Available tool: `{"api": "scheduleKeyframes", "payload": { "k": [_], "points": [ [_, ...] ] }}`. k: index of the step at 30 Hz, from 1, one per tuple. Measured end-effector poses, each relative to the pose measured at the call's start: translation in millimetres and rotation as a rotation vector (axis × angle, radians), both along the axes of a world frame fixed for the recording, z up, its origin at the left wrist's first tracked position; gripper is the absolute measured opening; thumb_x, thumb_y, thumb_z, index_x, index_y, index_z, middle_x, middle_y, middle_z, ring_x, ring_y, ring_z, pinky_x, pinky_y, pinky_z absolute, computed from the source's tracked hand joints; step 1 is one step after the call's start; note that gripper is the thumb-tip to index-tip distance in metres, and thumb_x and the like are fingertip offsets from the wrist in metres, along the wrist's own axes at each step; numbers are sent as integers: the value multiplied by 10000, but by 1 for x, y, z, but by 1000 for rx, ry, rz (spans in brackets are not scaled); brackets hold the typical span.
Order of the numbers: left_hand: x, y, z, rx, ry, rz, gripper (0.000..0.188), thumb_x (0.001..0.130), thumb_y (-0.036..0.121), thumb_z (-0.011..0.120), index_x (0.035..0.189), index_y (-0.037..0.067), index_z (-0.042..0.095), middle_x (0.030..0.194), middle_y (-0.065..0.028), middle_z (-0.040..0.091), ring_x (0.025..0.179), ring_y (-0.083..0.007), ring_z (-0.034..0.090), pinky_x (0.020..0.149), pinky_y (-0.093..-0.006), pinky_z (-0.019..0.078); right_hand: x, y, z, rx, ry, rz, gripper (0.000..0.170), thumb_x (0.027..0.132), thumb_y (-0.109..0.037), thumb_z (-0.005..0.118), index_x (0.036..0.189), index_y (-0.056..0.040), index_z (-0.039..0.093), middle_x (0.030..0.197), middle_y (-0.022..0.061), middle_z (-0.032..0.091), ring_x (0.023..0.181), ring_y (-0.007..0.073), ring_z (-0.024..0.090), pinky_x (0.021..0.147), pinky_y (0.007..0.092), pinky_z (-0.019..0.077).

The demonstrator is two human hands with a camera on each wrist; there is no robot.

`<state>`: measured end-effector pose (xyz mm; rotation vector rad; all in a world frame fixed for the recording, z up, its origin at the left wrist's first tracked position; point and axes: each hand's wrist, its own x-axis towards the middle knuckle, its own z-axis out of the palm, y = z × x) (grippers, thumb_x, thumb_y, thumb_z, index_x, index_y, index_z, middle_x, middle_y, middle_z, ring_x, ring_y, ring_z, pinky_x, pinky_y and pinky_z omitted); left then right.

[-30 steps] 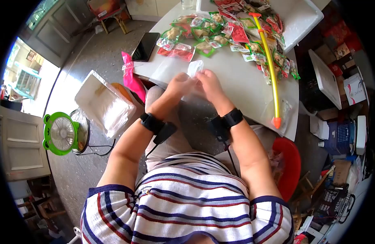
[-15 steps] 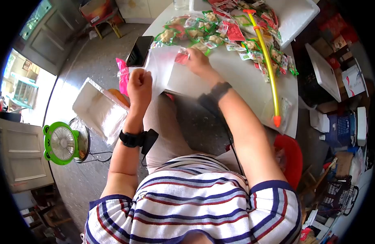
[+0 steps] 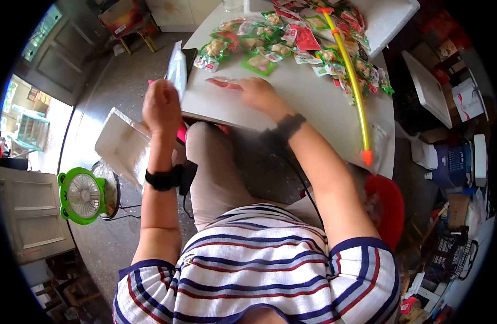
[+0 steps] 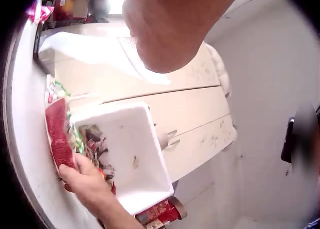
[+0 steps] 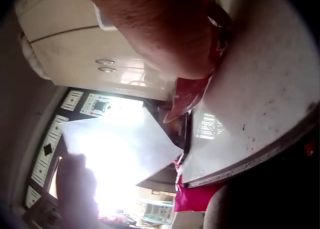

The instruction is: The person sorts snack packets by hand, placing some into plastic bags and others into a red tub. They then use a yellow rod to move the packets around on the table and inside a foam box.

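1. One red packet (image 3: 222, 82) is at the near left part of the white table (image 3: 313, 119), its end pinched by the right hand (image 3: 257, 94), thumb on top, fingers curled; whether it touches the tabletop I cannot tell.
2. A thin, whitish plastic sheet (image 3: 176, 67) rises from the left hand (image 3: 162, 108), which is closed round its edge in a fist.
3. Partly behind the sheet, a dark phone (image 3: 191, 58) lies at the table's left side.
4. Beyond the right hand, green-edged packets (image 3: 257, 63) are spread out.
5. Farther right, a yellow tube (image 3: 348, 65) with orange ends lies across more packets, near a white foam box (image 3: 389, 27).
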<state>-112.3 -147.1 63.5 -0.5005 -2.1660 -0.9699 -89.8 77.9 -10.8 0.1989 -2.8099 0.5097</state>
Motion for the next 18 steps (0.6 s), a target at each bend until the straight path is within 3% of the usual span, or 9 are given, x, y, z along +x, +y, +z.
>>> {"api": "scheduleKeyframes", "payload": {
  "k": [3,6,9,12,15,18],
  "points": [
    [11,38,-13,-145,-272,-48,88,743,138,503,796,68,501,720,-127,539,670,-289,530,577,-350,413,42,25,10,-194,0,-109,187,729,-137,436,834,-17,534,770,203,550,695,289,559,668,387,432],
    [27,79,-32,-220,-333,-219,113,723,166,491,801,86,507,738,-141,549,694,-320,529,599,-402,410,93,58,15,-513,95,-134,163,751,-142,478,846,-17,520,742,139,570,631,222,568,583,327,456],
    [40,116,-60,-326,-488,-342,158,725,190,476,829,74,497,770,-148,554,731,-334,525,629,-412,406,142,77,28,-1163,-147,-289,171,758,-153,514,869,-24,511,720,47,560,610,121,547,492,239,442],
    [52,140,-76,-370,-591,-419,184,723,206,465,842,71,504,825,-149,559,776,-324,527,662,-403,404,179,80,50,-1232,-278,-305,253,781,-153,467,1002,-31,481,823,12,552,676,72,525,541,199,428],
    [61,153,-78,-378,-605,-465,232,724,216,476,903,72,507,839,-144,562,788,-311,532,674,-383,409,190,93,39,-1091,-422,-282,234,773,-139,472,976,-25,495,811,15,550,656,76,519,530,201,424],
    [66,157,-77,-357,-586,-494,283,733,221,482,969,66,502,803,-147,565,755,-300,543,650,-371,416,185,103,22,-1096,-519,-197,215,762,-145,487,941,-26,506,792,12,546,646,71,505,529,196,412]
  ]
}}
